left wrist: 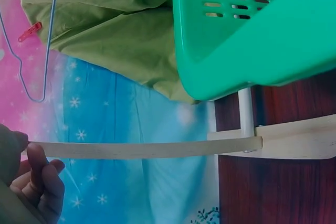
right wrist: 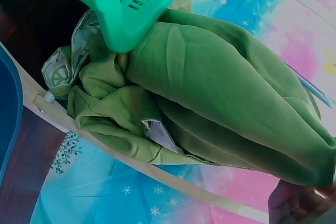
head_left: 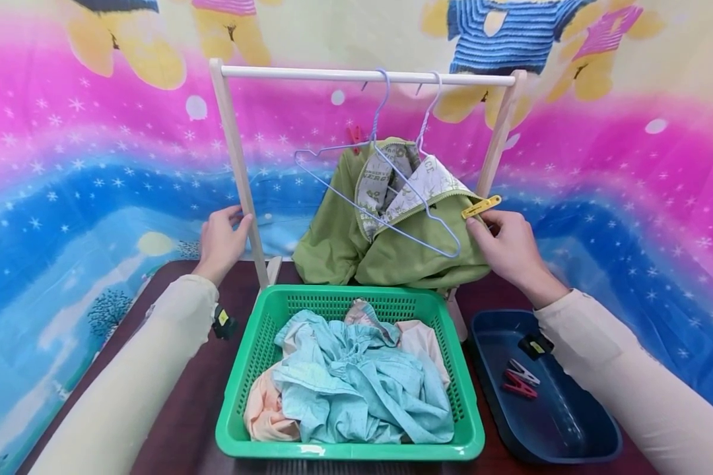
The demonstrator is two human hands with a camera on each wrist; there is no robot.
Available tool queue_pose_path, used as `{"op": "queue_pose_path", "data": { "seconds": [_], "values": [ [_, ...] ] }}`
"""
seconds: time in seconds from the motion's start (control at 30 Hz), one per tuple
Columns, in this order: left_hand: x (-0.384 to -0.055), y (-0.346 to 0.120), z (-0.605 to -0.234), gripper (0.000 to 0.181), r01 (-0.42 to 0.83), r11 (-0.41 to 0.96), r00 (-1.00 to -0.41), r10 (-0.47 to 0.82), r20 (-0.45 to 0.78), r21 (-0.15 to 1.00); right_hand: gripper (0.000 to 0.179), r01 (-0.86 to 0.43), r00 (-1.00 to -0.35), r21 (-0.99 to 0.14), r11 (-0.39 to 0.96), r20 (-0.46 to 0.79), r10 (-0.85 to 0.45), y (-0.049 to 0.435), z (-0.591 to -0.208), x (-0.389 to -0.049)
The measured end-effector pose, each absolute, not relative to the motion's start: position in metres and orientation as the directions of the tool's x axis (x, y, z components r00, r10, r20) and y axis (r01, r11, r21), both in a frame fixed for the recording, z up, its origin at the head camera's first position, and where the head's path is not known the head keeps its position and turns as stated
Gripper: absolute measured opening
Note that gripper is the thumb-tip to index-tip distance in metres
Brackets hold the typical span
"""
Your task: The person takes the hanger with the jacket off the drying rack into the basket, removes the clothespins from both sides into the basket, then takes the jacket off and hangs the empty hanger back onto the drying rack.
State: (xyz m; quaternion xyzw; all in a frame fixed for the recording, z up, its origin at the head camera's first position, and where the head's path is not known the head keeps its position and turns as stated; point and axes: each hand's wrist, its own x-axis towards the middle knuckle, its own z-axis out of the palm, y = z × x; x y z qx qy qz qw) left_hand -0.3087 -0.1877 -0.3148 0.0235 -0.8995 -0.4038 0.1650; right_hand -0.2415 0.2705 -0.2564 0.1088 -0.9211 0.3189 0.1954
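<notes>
A green jacket point(head_left: 333, 224) with a printed pale lining hangs on a lilac hanger point(head_left: 429, 112) from the rack's white rail. At its right shoulder, a yellow clothespin point(head_left: 481, 206) is clipped. My right hand point(head_left: 508, 247) pinches the jacket's edge just below that clothespin; some fingers are hidden behind the cloth. A second lilac hanger point(head_left: 386, 99) hangs bare in front of the jacket. My left hand point(head_left: 222, 241) holds the left wooden post point(head_left: 237, 158) of the clothes rack between thumb and fingers. On the jacket's left shoulder sits a red clothespin point(head_left: 355, 138).
In front of the rack stands a green basket point(head_left: 350, 451) holding light blue and peach clothes point(head_left: 356, 376). To its right, a dark blue tray point(head_left: 570, 396) contains a red clothespin point(head_left: 519, 384) and a grey one point(head_left: 524, 371). A printed cloth backdrop surrounds the table.
</notes>
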Motion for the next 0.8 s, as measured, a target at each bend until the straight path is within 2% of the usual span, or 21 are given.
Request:
{"op": "queue_pose_path", "data": {
  "seconds": [0.2,0.47,0.8],
  "values": [
    [-0.311,-0.184,-0.315,0.044,0.087,0.714,-0.934,-0.184,0.306,0.695,0.04,-0.349,-0.901,-0.552,0.757,0.418,-0.111,0.269,-0.257,-0.242],
    [-0.311,-0.185,-0.324,0.041,0.136,0.818,-0.896,-0.139,0.422,0.558,0.039,-0.383,-0.89,-0.551,0.741,0.434,-0.137,0.267,-0.261,-0.243],
    [-0.316,-0.179,-0.329,0.037,0.104,0.84,-0.886,-0.165,0.434,0.533,0.045,-0.379,-0.881,-0.503,0.776,0.453,-0.137,0.267,-0.267,-0.245]
  ]
}}
